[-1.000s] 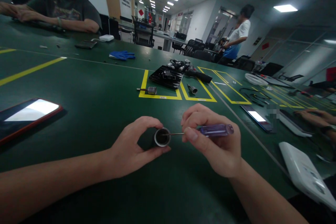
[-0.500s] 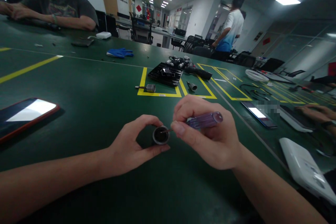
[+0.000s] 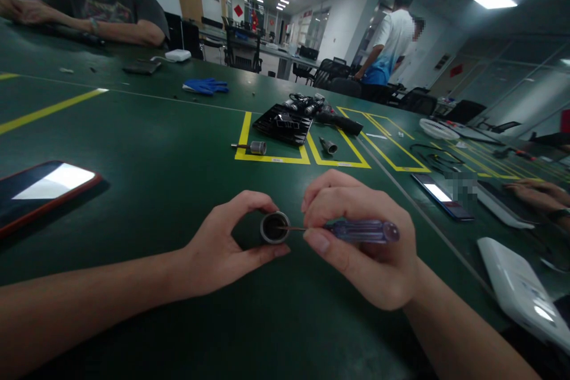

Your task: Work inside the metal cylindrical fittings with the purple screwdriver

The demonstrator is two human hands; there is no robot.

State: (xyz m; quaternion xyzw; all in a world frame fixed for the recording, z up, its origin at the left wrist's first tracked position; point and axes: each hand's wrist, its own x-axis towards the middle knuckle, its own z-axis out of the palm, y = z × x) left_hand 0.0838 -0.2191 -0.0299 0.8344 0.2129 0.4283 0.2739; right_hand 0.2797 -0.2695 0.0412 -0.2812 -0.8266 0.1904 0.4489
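Note:
My left hand (image 3: 231, 243) is closed around a small hollow cylinder (image 3: 275, 242), gripped between thumb and fingers with its round, dark opening turned toward me. In my right hand (image 3: 365, 237) is a screwdriver (image 3: 363, 231) with a clear purplish ribbed handle, pinched near the front. Its thin shaft points left and its tip reaches into the cylinder's mouth; what it touches inside is too dark to tell. Beyond my hands, a grey metal part with a thin stem (image 3: 256, 147) and a cone-shaped metal piece (image 3: 328, 146) lie by yellow tape lines.
Behind those parts are a glossy black panel (image 3: 282, 123) and a pile of dark parts (image 3: 312, 102). A phone (image 3: 44, 193) lies at left, another phone (image 3: 443, 196) at right, near a white device (image 3: 519, 285). A blue glove (image 3: 205, 86) lies farther back. Other people sit and stand around.
My right hand has shifted right and slightly down. The screwdriver has swung nearly level, with more of its shaft showing. My left hand keeps the cylinder almost in place.

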